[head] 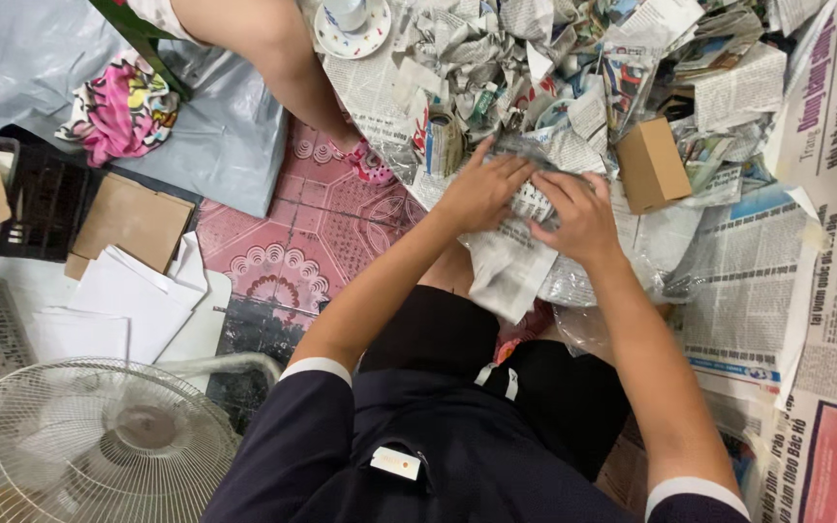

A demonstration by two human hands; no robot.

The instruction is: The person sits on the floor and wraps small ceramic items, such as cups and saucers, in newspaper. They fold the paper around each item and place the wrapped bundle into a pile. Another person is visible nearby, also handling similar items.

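Note:
Both my hands press on a bundle wrapped in newspaper (pixel 532 199) in front of my knees. My left hand (pixel 481 189) lies flat over its left side, fingers spread toward the top. On the bundle's right side sits my right hand (pixel 578 213), fingers curled over the paper. What the newspaper encloses is hidden. A loose newspaper sheet (pixel 506 271) hangs down from the bundle toward my lap.
A heap of crumpled newspaper (pixel 554 58) fills the floor ahead, with a small brown cardboard box (pixel 651 165), a tape roll (pixel 443 140) and a cup on a saucer (pixel 353 24). Flat newspapers (pixel 825 242) lie right. Another person's leg (pixel 278 58), white sheets (pixel 138 300) and a fan (pixel 89 446) are left.

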